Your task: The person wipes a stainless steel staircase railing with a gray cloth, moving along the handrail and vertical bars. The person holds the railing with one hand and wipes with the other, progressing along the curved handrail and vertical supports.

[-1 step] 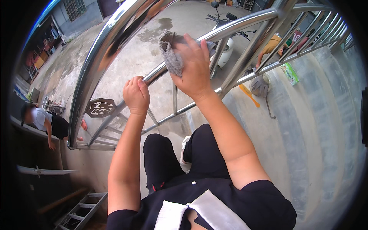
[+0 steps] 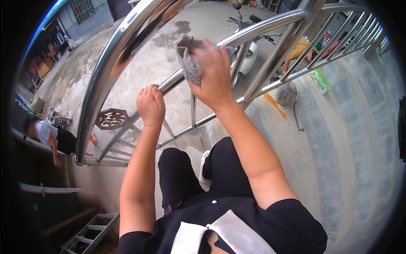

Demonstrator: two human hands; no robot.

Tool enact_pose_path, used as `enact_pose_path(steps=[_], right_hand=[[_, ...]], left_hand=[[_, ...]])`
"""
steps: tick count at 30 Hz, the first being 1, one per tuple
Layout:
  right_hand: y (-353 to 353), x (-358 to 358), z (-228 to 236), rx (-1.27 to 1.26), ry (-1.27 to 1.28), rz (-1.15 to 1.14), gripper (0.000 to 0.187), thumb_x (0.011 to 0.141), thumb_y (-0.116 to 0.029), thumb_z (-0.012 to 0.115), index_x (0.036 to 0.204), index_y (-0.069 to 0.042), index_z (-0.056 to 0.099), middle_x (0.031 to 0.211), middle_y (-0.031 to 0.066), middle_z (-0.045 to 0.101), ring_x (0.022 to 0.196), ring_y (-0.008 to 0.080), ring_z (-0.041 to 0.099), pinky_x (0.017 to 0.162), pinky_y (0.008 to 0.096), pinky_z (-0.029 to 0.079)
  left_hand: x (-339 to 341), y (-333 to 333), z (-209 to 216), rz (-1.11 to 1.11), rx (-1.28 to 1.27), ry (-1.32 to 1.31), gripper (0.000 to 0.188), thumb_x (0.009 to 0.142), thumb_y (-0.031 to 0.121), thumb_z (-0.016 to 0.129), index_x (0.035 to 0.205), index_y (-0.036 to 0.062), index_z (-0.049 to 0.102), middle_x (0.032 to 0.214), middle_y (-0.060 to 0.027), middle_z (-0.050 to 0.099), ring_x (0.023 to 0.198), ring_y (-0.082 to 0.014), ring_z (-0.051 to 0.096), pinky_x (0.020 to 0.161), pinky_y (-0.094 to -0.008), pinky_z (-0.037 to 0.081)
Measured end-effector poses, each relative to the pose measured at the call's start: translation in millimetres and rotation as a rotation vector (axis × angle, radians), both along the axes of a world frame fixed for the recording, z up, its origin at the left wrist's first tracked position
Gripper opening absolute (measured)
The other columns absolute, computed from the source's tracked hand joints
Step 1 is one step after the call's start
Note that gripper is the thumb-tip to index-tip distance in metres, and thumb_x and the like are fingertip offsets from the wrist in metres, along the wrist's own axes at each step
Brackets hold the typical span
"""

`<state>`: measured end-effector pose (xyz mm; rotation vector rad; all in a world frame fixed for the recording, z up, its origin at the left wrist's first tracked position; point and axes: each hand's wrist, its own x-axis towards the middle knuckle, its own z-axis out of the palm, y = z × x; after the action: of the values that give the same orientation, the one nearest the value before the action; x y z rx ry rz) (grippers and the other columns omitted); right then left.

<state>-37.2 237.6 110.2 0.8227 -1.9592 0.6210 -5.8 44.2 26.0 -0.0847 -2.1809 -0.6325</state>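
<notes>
My left hand (image 2: 150, 106) is wrapped round a slanting stainless steel rail (image 2: 172, 81), its thumb on top. Further up the same rail, my right hand (image 2: 215, 82) presses a crumpled grey cloth (image 2: 191, 65) against the metal. The cloth sticks out past the left side of that hand, and a bit shows beyond its fingers. Part of the rail under the palm is hidden. A thicker, shiny curved handrail (image 2: 98, 78) rises to the left of both hands. Below my left hand, a dark octagonal ornament (image 2: 111, 119) sits among the bars.
Concrete steps (image 2: 351, 139) spread out at the right, with a green box (image 2: 319, 81) and a grey glove-like item (image 2: 287, 94) near the railing foot. A scooter (image 2: 250, 59) stands beyond the bars. At left is a person (image 2: 47, 132); a ladder (image 2: 94, 228) lies lower left.
</notes>
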Motion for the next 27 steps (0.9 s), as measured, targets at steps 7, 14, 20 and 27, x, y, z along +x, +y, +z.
enact_pose_path(steps=[7, 14, 20, 27], right_hand=[[-14.8, 17.2, -8.5, 0.028, -0.078, 0.092, 0.043, 0.067, -0.013, 0.071, 0.109, -0.007, 0.062, 0.123, 0.0071, 0.057, 0.135, 0.0284, 0.039, 0.116, 0.0508, 0.020], [-20.6, 38.2, -28.1, 0.031, -0.234, 0.254, 0.047, 0.074, -0.010, 0.068, 0.120, -0.005, 0.059, 0.128, 0.0100, 0.058, 0.134, 0.0286, 0.042, 0.115, 0.0495, 0.022], [-61.7, 61.2, -53.5, 0.297, -0.340, 0.381, 0.045, 0.077, -0.012, 0.064, 0.121, -0.003, 0.059, 0.131, 0.0100, 0.056, 0.136, 0.0323, 0.038, 0.115, 0.0506, 0.023], [-69.2, 81.6, -65.9, 0.555, -0.598, 0.637, 0.056, 0.077, -0.021, 0.071, 0.127, -0.003, 0.054, 0.137, 0.0162, 0.050, 0.135, 0.0357, 0.038, 0.112, 0.0436, 0.031]], left_hand=[[17.1, -5.5, -0.5, 0.052, 0.121, -0.014, 0.025, 0.096, 0.019, 0.047, 0.108, 0.0030, 0.063, 0.101, -0.0140, 0.066, 0.098, -0.0327, 0.059, 0.089, -0.0420, 0.044], [83.7, 21.6, -25.0, -0.171, 0.379, -0.004, 0.037, 0.095, 0.020, 0.053, 0.129, 0.0052, 0.055, 0.139, -0.0184, 0.046, 0.131, -0.0368, 0.039, 0.110, -0.0437, 0.029], [102.4, 23.5, -7.9, -0.863, 1.718, -0.293, 0.051, 0.102, 0.046, 0.040, 0.139, 0.0111, 0.044, 0.140, -0.0089, 0.048, 0.132, -0.0200, 0.042, 0.107, -0.0382, 0.037], [105.3, -2.6, -55.8, -0.615, 1.967, -0.248, 0.030, 0.099, 0.031, 0.050, 0.115, 0.0073, 0.058, 0.110, -0.0080, 0.065, 0.103, -0.0187, 0.062, 0.091, -0.0355, 0.049]])
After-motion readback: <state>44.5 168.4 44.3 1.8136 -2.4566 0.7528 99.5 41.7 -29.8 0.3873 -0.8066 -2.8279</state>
